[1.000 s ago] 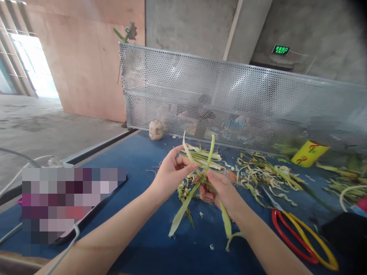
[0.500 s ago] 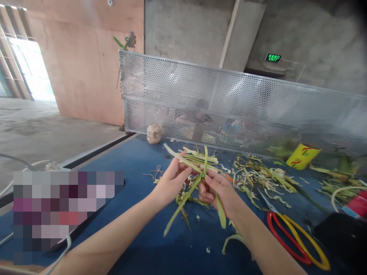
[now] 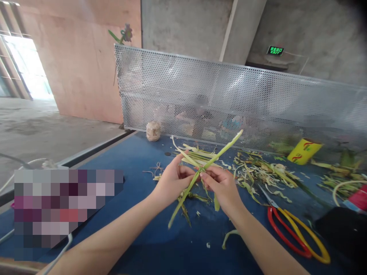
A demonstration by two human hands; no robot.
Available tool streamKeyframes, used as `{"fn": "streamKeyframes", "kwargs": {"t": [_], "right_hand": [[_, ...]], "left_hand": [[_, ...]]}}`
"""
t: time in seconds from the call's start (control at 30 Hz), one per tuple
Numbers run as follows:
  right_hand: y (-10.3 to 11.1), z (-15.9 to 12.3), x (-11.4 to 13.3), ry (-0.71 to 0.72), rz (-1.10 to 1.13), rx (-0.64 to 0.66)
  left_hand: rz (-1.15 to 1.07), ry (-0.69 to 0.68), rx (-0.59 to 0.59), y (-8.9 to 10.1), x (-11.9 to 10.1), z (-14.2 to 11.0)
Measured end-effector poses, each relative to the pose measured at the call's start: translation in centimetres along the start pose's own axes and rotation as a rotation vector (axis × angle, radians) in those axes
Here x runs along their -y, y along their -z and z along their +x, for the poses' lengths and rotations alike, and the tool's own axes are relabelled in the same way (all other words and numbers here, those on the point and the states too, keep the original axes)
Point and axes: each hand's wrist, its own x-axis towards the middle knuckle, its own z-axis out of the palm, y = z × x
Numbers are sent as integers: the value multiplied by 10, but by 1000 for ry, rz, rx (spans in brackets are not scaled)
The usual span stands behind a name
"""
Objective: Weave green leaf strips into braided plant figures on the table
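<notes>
Both my hands meet above a blue table (image 3: 137, 160), pinching crossed green leaf strips (image 3: 218, 152) where they overlap. My left hand (image 3: 172, 179) grips the crossing from the left with fingers closed. My right hand (image 3: 222, 187) pinches it from the right, thumb and fingers pressed together. One long strip runs from lower left up to the upper right. A shorter pale strip points up to the left.
Leaf scraps (image 3: 263, 172) litter the table behind my hands. Scissors with red and yellow handles (image 3: 292, 229) lie at the right. A yellow cup (image 3: 304, 151), a small woven ball (image 3: 153, 131) and a perforated metal screen (image 3: 229, 99) stand at the back. A person sits behind the screen.
The strips have been turned: the upright strip now slants up to the right. My hands stayed close together at the crossing, and a loose strip now lies on the table below.
</notes>
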Motion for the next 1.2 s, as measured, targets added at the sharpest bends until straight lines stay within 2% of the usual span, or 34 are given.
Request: {"fn": "streamKeyframes", "kwargs": {"t": [0.2,0.4,0.53,0.67,0.77,0.9,1.0,1.13,1.2], "right_hand": [[-2,-4,4,133,-198,-86],[0,-3,5,46,-216,5],[-1,-4,5,61,-254,-1],[-3,-5,3,66,-214,3],[-2,-3,2,11,-180,9],[4,2,2,-116,-121,68],[7,3,4,-122,-46,126],[9,1,5,-107,8,165],[10,1,4,-88,-12,167]], "left_hand": [[-31,21,-19,-6,3,-2],[-1,37,-47,-5,6,-1],[-27,39,-17,-5,7,-1],[-38,45,-11,-4,12,-1],[14,42,-7,-2,15,0],[251,15,12,5,12,1],[410,-17,18,11,8,3],[327,15,98,14,3,4],[360,-2,33,13,-2,4]]}}
